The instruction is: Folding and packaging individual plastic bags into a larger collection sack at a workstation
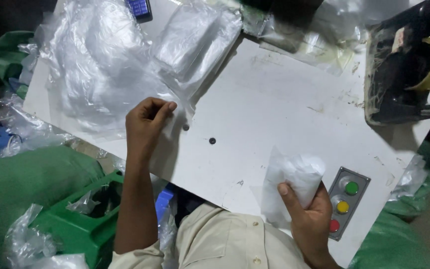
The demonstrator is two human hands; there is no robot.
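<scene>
The right hand's (310, 219) grip is closed around a bunched white item in a clear plastic pouch (294, 182), thumb pressed on its near face and fingers wrapped behind, holding it upright just above the near edge of the white table (274, 99). The left hand's (145, 127) grip is a pinch, thumb and forefinger together on the corner of a thin clear bag (177, 117) at the near edge of the loose pile of clear plastic bags (100, 69) spread over the table's far left.

To do this well, the pinch should take only the top sheet, so one bag peels away rather than several; a light rub of thumb against finger would probably separate the layers. The right hand seems best kept firm but not crushing, since the pouch looks soft.

Beside the right hand sits a control panel with green, yellow and red buttons (345, 201). A tape dispenser with a yellowish roll (424, 65) stands at the far right, and a green plastic crate (83, 219) lies below the table's left edge.
</scene>
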